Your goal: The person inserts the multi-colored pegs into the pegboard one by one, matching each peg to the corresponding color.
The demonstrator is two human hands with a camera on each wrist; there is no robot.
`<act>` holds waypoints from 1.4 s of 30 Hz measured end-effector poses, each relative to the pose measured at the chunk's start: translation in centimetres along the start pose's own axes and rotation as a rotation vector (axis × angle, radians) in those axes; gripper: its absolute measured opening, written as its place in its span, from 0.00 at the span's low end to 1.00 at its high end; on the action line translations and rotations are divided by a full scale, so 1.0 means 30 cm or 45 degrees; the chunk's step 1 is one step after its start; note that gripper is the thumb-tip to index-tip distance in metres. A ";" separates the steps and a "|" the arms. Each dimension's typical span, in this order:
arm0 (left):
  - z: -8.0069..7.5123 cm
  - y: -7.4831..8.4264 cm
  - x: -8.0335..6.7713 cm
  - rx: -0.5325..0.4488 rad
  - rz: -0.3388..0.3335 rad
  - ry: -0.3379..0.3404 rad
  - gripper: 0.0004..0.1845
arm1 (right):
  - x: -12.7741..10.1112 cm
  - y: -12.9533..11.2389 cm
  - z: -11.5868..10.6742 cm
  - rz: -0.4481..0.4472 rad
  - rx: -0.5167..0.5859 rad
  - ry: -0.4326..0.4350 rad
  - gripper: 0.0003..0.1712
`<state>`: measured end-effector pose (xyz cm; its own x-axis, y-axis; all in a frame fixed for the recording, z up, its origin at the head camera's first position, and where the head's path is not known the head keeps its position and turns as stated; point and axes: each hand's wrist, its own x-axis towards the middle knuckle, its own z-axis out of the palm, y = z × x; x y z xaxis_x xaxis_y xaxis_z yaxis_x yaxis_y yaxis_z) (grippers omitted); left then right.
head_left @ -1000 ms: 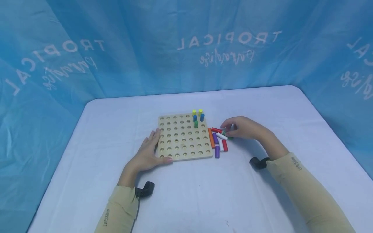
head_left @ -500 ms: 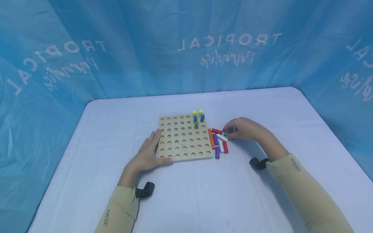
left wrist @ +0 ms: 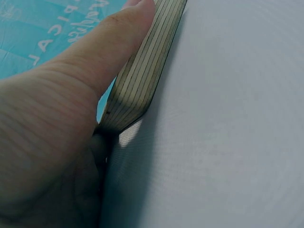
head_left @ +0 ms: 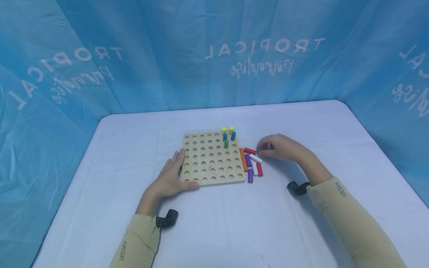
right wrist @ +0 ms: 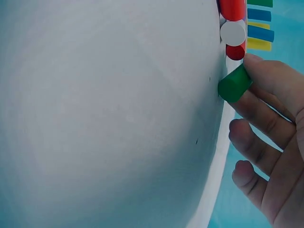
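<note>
A staged recording booth: blue printed backdrop [head_left: 214, 56] surrounding a white table [head_left: 234, 223].

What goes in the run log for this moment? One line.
left hand: steadies pegboard corner | right hand: pinches green peg | loose pegs: beside board

head view high and forward-down over the table [head_left: 234, 223], wrist views close at tabletop level

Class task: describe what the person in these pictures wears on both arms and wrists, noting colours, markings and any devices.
Both arms wear long, close-fitting beige sleeves ending at the wrists: left sleeve, right sleeve. Each carries small dark lettering near the cuff, too small to read for certain. A small black device sits at each wrist: left wrist device, right wrist device. The hands are bare, with no gloves; no rings or watch show.
</note>
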<state>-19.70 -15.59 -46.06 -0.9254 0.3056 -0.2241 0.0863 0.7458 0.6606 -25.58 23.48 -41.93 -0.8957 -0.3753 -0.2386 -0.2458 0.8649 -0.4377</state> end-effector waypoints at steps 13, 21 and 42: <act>-0.001 -0.001 0.000 -0.002 -0.007 0.000 0.74 | 0.007 -0.008 -0.002 0.015 0.105 0.124 0.15; -0.001 0.000 -0.002 0.008 -0.005 0.001 0.74 | 0.024 -0.020 -0.003 -0.006 0.184 0.226 0.14; -0.011 0.007 -0.005 0.027 0.004 -0.013 0.74 | 0.102 -0.131 0.004 -0.102 0.340 0.229 0.12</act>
<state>-19.66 -15.67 -45.65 -0.9214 0.3140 -0.2289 0.0975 0.7571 0.6460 -27.30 18.89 -41.03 -0.9343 -0.3533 -0.0479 -0.2336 0.7081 -0.6663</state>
